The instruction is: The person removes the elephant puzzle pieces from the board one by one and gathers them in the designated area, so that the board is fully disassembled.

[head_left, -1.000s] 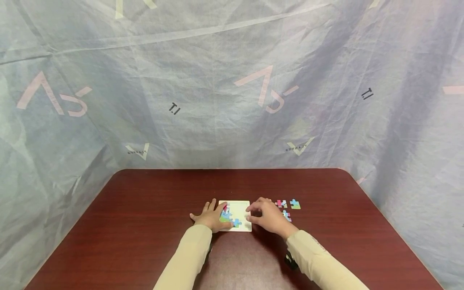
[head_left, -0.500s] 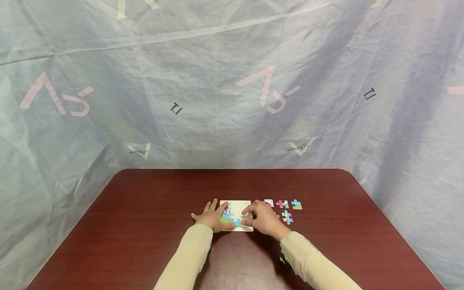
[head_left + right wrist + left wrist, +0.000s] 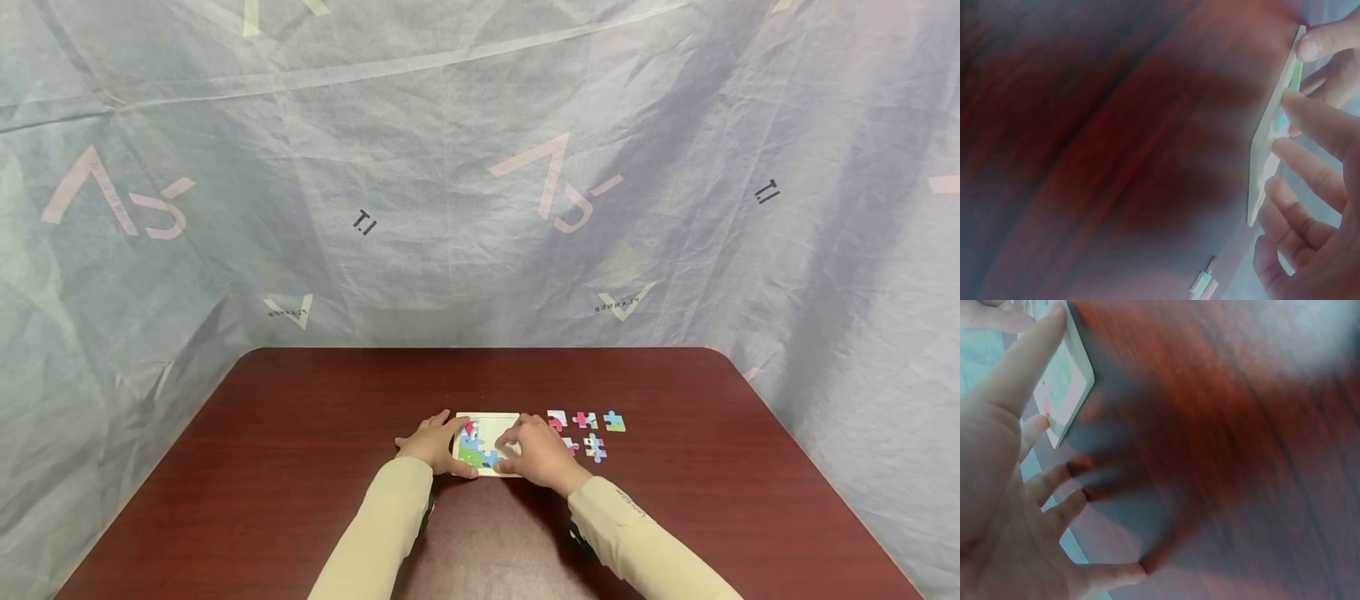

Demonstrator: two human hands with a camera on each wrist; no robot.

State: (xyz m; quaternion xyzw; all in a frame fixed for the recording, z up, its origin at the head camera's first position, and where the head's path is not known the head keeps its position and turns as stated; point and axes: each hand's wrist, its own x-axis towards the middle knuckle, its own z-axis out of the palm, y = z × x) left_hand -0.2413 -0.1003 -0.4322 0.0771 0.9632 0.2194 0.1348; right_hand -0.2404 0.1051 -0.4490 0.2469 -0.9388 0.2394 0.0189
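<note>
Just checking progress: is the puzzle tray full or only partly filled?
Partly filled: coloured pieces cover the left side of the puzzle tray, bare pale board shows beyond them, and loose pieces lie outside.

Pale puzzle tray [image 3: 497, 426] lying flat, colourful fitted pieces [image 3: 470, 456] along left side; loose pieces [image 3: 595, 448] right of tray

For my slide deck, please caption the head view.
Both hands at a partly filled puzzle tray on a red-brown table, loose pieces lying to its right.
</note>
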